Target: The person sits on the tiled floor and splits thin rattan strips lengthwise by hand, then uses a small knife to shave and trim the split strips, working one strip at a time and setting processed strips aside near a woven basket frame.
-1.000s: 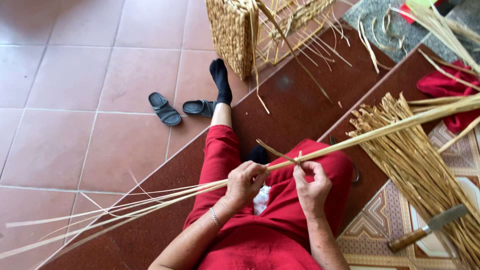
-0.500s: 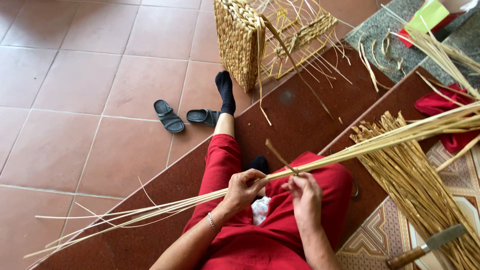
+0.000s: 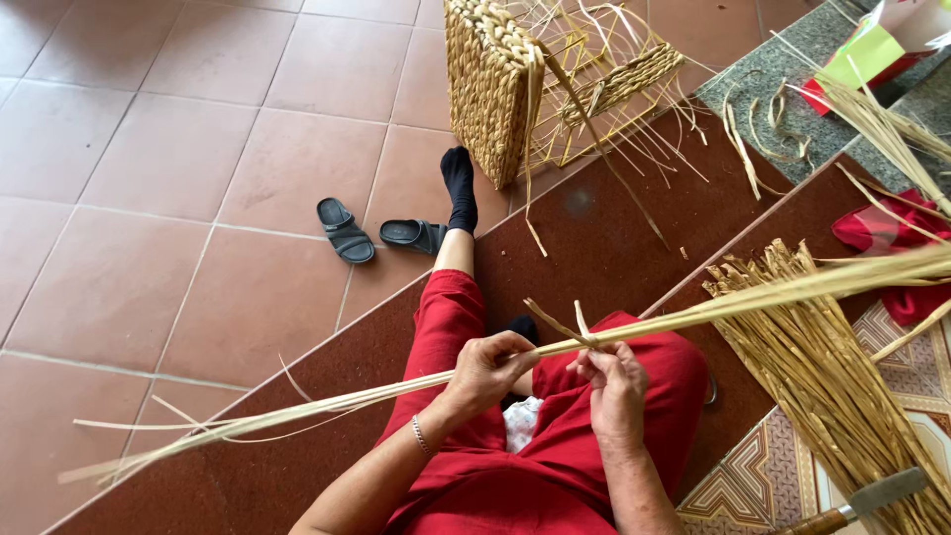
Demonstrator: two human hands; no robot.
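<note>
Seated person twisting a bundle of dried straw across the lap.

The left hand (image 3: 487, 369) closes its fingers around the long straw bundle (image 3: 753, 297), while the right hand (image 3: 612, 381) pinches it just beside, where short ends stick up; two grips close together appear to keep the strands tight at the working point. The bundle runs from the floor at lower left, over the red trousers (image 3: 555, 436), up to the right edge. A straw pile (image 3: 822, 367) lies near the right side, within reach, with a knife (image 3: 862, 500) beside it. A half-woven basket (image 3: 495, 79) stands beyond the outstretched foot, sandals (image 3: 376, 235) near it. A flat green and red package (image 3: 872, 59) lies on the grey ledge, top right.
</note>
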